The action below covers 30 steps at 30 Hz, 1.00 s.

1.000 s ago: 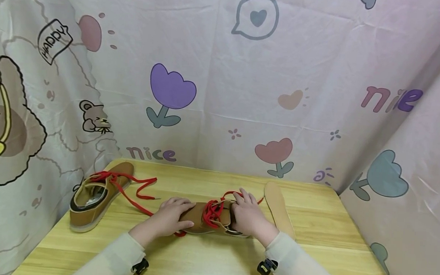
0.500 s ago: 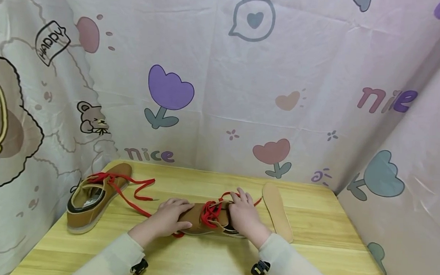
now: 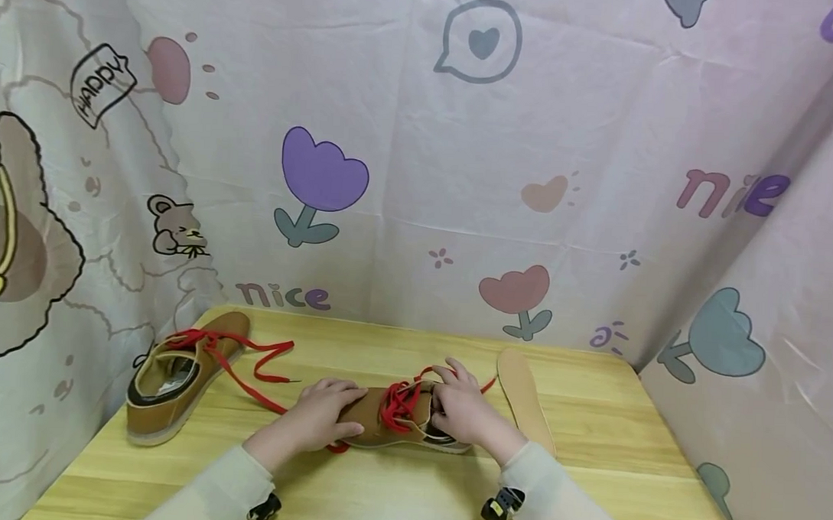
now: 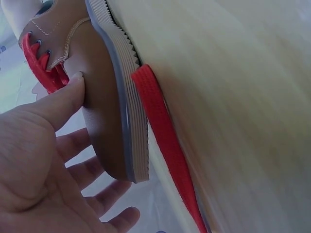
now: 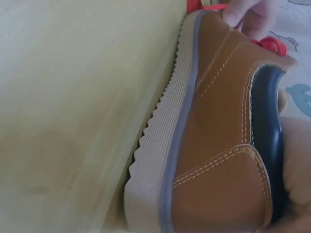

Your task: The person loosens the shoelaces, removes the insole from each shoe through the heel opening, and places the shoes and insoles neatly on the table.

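A brown lace-up shoe (image 3: 366,417) lies sole down on the wooden table, its toe to the left and its red laces (image 3: 401,406) bunched over the tongue. My left hand (image 3: 315,413) grips the toe, thumb on the near side and fingers round the far side, as the left wrist view also shows. At the heel end, my right hand (image 3: 465,411) reaches into the opening. Its lower fingers are hidden inside, while one finger sticks up. Dark collar lining (image 5: 267,141) shows beside this hand in the right wrist view.
At the table's left edge stands a matching brown shoe (image 3: 156,421), its red lace (image 3: 243,375) trailing toward my left hand. A tan insole (image 3: 524,394) lies to the right of my right hand. A printed curtain (image 3: 419,176) closes off the back and sides.
My right hand has shifted slightly within the shoe's opening, its fingers more bent, and more of the dark collar shows. My left hand stays on the toe.
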Each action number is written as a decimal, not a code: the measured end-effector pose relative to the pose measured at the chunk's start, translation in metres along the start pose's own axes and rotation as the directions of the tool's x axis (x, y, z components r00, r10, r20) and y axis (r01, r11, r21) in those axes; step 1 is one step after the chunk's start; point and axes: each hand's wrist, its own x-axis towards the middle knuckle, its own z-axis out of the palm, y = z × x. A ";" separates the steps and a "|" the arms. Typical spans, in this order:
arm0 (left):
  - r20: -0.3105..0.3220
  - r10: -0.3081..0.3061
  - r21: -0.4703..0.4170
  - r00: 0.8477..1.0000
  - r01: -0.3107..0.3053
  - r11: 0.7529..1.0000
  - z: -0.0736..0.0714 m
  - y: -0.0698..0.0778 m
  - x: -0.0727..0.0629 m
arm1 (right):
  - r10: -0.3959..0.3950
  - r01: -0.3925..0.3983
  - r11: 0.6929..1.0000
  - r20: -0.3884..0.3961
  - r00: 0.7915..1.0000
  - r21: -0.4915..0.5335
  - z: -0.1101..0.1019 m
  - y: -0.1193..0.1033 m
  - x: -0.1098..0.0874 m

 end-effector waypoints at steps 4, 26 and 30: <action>0.007 -0.008 0.006 1.000 0.008 1.000 0.000 0.002 0.000 | 0.019 -0.022 0.994 0.023 1.000 0.109 -0.001 0.003 -0.002; -0.001 -0.014 0.004 1.000 0.014 1.000 -0.004 0.005 -0.002 | -0.025 0.019 0.999 -0.150 0.988 -0.038 -0.011 0.002 -0.009; -0.003 -0.016 0.008 1.000 0.016 1.000 -0.004 0.005 -0.002 | -0.018 0.011 0.991 -0.055 0.998 -0.134 -0.013 -0.003 -0.005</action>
